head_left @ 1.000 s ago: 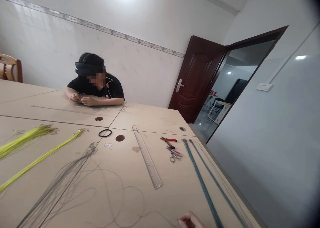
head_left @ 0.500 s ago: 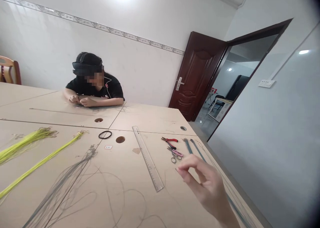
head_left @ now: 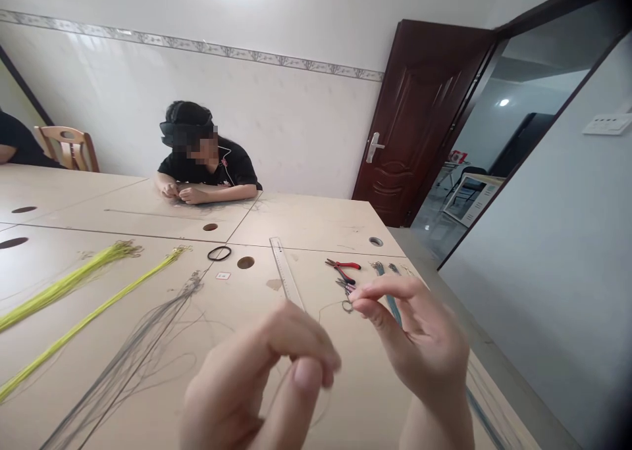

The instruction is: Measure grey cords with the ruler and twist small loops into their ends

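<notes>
My left hand (head_left: 261, 377) is low in the middle of the view, thumb and fingers pressed together in a pinch. Thin cord shows beside and below its fingertips. To its right, my right hand (head_left: 419, 338) is raised above the table with thumb and forefinger pinched. A fine grey cord (head_left: 330, 305) runs left from its fingertips and passes behind my left hand. Behind the right fingertips lie scissors (head_left: 347, 306), partly covered, and red-and-black pliers (head_left: 343, 266). A clear ruler (head_left: 282, 266) lies beyond my left hand, which hides its near end.
Bundles of yellow cords (head_left: 74, 275) and grey cords (head_left: 162, 312) lie on the left. Blue-green cords (head_left: 379, 270) lie at the right edge. A black ring (head_left: 219, 253) sits near a table hole (head_left: 245, 262). Across the table, a person (head_left: 207, 167) works with both hands.
My left hand has come into view, pinched, beside the right. The right hand stays pinched and sits slightly higher. The camera view has shifted, showing part of another person at far left.
</notes>
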`<state>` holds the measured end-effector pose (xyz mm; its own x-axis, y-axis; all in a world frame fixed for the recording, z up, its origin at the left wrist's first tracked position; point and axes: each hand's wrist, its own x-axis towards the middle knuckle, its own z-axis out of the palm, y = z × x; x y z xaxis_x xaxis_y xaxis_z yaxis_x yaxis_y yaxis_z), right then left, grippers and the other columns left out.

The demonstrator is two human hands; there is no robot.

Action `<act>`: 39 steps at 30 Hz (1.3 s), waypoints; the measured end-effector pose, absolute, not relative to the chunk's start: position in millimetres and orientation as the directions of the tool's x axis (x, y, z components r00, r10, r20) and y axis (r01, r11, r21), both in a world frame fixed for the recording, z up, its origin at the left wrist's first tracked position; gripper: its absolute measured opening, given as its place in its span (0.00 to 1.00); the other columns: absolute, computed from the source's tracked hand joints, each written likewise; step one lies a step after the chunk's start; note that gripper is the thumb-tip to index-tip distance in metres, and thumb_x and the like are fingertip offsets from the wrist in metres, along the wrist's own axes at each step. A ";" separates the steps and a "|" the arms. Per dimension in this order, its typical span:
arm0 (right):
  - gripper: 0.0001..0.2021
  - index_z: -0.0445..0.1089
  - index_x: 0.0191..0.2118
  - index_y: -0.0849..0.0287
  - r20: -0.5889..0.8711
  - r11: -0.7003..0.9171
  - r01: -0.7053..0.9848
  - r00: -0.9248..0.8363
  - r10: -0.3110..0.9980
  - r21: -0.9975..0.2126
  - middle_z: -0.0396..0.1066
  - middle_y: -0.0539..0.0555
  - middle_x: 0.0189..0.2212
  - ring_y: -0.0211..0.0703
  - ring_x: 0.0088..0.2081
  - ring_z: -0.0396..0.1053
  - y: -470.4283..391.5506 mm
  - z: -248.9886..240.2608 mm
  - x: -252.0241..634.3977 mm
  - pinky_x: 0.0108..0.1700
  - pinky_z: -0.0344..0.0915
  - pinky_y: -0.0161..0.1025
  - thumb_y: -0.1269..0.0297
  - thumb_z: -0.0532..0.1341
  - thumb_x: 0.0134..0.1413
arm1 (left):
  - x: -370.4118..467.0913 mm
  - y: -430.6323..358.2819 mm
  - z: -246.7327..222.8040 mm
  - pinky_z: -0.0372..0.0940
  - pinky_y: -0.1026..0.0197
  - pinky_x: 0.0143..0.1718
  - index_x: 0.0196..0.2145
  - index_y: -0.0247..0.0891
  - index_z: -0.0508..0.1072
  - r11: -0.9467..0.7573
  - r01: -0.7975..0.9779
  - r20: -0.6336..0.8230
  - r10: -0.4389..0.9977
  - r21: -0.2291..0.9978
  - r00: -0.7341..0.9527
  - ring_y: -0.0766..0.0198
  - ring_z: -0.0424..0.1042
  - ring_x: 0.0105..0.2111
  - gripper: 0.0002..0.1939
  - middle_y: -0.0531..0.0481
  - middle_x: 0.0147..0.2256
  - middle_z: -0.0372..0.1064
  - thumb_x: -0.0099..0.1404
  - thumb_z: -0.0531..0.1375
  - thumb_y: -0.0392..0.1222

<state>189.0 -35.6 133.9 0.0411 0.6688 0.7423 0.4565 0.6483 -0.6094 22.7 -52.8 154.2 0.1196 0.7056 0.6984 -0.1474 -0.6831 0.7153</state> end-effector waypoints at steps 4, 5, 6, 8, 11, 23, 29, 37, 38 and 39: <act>0.07 0.68 0.35 0.53 0.821 0.692 0.523 0.027 0.571 -0.498 0.73 0.45 0.30 0.37 0.35 0.71 -35.7 137.1 195.0 0.41 0.67 0.37 0.74 0.62 0.53 | 30.6 -44.3 149.7 0.61 0.71 0.22 0.42 0.41 0.67 -0.611 0.103 0.601 0.791 0.785 0.117 0.72 0.66 0.26 0.07 0.53 0.32 0.66 0.67 0.52 0.35; 0.08 0.68 0.36 0.53 0.833 0.710 0.519 0.008 0.553 -0.476 0.73 0.46 0.30 0.37 0.35 0.71 -35.8 137.8 195.8 0.42 0.66 0.38 0.75 0.62 0.53 | 30.1 -42.9 148.8 0.62 0.71 0.23 0.44 0.42 0.66 -0.598 0.118 0.582 0.800 0.793 0.147 0.73 0.66 0.26 0.08 0.54 0.31 0.66 0.68 0.52 0.35; 0.09 0.67 0.36 0.54 0.840 0.730 0.504 -0.015 0.542 -0.462 0.73 0.46 0.30 0.38 0.34 0.71 -36.0 138.5 196.3 0.42 0.67 0.39 0.77 0.61 0.53 | 29.3 -41.6 148.0 0.62 0.72 0.23 0.44 0.43 0.66 -0.588 0.123 0.568 0.806 0.799 0.167 0.73 0.67 0.25 0.08 0.54 0.30 0.66 0.68 0.51 0.35; 0.11 0.67 0.37 0.54 0.841 0.762 0.466 -0.067 0.537 -0.450 0.72 0.47 0.30 0.38 0.34 0.71 -36.3 139.7 196.9 0.39 0.67 0.39 0.79 0.59 0.53 | 27.5 -39.3 147.1 0.63 0.73 0.24 0.41 0.43 0.66 -0.578 0.117 0.554 0.812 0.808 0.184 0.74 0.67 0.25 0.07 0.55 0.29 0.67 0.68 0.52 0.35; 0.13 0.67 0.39 0.54 0.826 0.789 0.440 -0.163 0.540 -0.429 0.73 0.48 0.31 0.39 0.34 0.70 -36.9 141.0 196.6 0.36 0.67 0.40 0.80 0.58 0.54 | 25.9 -35.9 146.0 0.66 0.75 0.25 0.39 0.43 0.67 -0.573 0.119 0.540 0.811 0.811 0.226 0.74 0.69 0.27 0.05 0.56 0.31 0.68 0.67 0.54 0.35; 0.17 0.68 0.43 0.60 0.925 0.858 0.467 -0.188 0.331 -0.212 0.74 0.53 0.33 0.42 0.34 0.71 -35.6 141.3 187.3 0.35 0.67 0.41 0.83 0.62 0.48 | 24.0 -29.6 142.0 0.64 0.72 0.26 0.30 0.41 0.69 -0.520 0.127 0.465 0.831 0.845 0.304 0.73 0.67 0.25 0.06 0.58 0.24 0.66 0.65 0.55 0.35; 0.08 0.70 0.43 0.56 0.891 0.819 0.409 -0.029 0.453 -0.404 0.73 0.52 0.33 0.41 0.33 0.69 -39.5 140.4 183.3 0.35 0.66 0.41 0.67 0.61 0.56 | 24.5 -31.5 140.7 0.61 0.72 0.25 0.30 0.40 0.67 -0.650 0.186 0.601 0.756 0.737 0.261 0.74 0.65 0.24 0.08 0.59 0.24 0.65 0.62 0.56 0.28; 0.12 0.67 0.29 0.57 0.545 0.566 0.387 -0.174 0.820 -0.728 0.65 0.47 0.24 0.33 0.27 0.64 -46.3 148.1 187.5 0.29 0.58 0.34 0.62 0.53 0.62 | 24.5 -31.9 140.8 0.61 0.73 0.25 0.31 0.41 0.67 -0.714 0.256 0.669 0.700 0.652 0.251 0.75 0.64 0.24 0.09 0.60 0.25 0.64 0.62 0.57 0.28; 0.10 0.66 0.29 0.57 0.540 0.562 0.379 -0.175 0.823 -0.735 0.65 0.46 0.24 0.33 0.27 0.64 -46.6 148.7 186.6 0.29 0.57 0.33 0.63 0.55 0.61 | 24.7 -31.6 141.1 0.61 0.73 0.25 0.31 0.41 0.67 -0.716 0.256 0.671 0.698 0.650 0.249 0.75 0.63 0.24 0.08 0.60 0.25 0.64 0.62 0.57 0.28; 0.08 0.66 0.29 0.57 0.548 0.569 0.370 -0.170 0.819 -0.735 0.65 0.46 0.24 0.32 0.27 0.64 -46.9 149.0 185.8 0.29 0.58 0.32 0.65 0.56 0.60 | 24.8 -31.3 141.3 0.61 0.73 0.25 0.31 0.41 0.67 -0.720 0.259 0.675 0.694 0.644 0.250 0.75 0.63 0.24 0.08 0.60 0.24 0.64 0.62 0.57 0.28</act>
